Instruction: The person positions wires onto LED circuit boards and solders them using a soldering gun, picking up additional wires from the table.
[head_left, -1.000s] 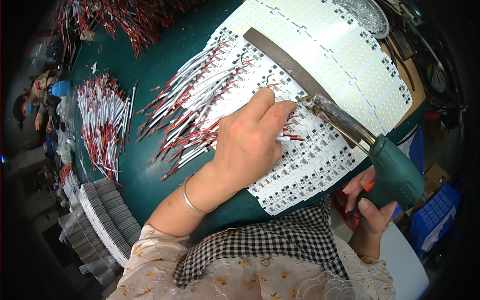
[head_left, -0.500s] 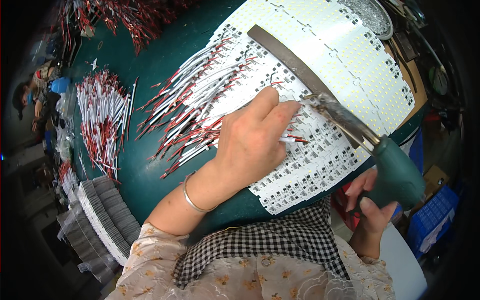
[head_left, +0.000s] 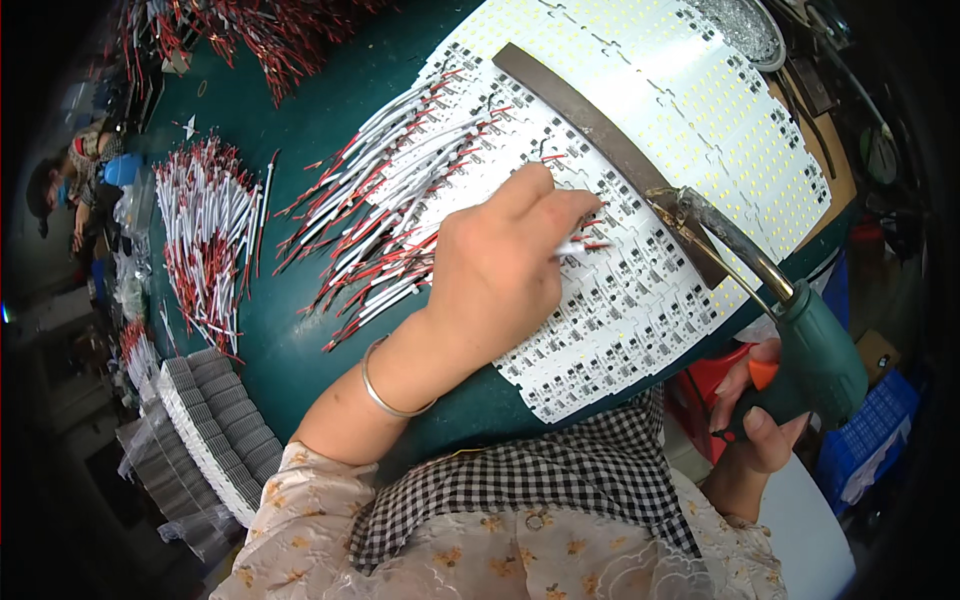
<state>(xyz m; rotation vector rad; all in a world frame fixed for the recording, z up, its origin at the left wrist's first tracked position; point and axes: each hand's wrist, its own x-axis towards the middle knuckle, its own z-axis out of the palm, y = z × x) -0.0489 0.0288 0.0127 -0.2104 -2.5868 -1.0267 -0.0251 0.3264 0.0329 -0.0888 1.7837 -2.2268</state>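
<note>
My left hand (head_left: 495, 270) is over a white sheet of circuit boards (head_left: 590, 345), its fingers closed on a white-sleeved wire (head_left: 572, 248) with a red end. In my right hand (head_left: 755, 435) is a green-handled soldering gun (head_left: 825, 360), gripped by its handle. Its metal tip, with a thin tube alongside, reaches up-left over a dark curved bar (head_left: 590, 120) lying across the boards. The tip is apart from my left fingers. Left of my hand, rows of white and red wires (head_left: 390, 180) stretch out from the boards' pads.
A pile of loose white and red wires (head_left: 210, 230) lies on the green table (head_left: 290, 370). Stacked grey-and-white pieces (head_left: 220, 420) stand at the lower left. A round dish (head_left: 750, 35) sits at the far right. Blue crates (head_left: 865, 440) are at right. Another person (head_left: 85, 185) is at far left.
The soldering gun has moved right and slightly down, its tip drawing away from my left fingers. My left hand has shifted slightly, still holding the wire.
</note>
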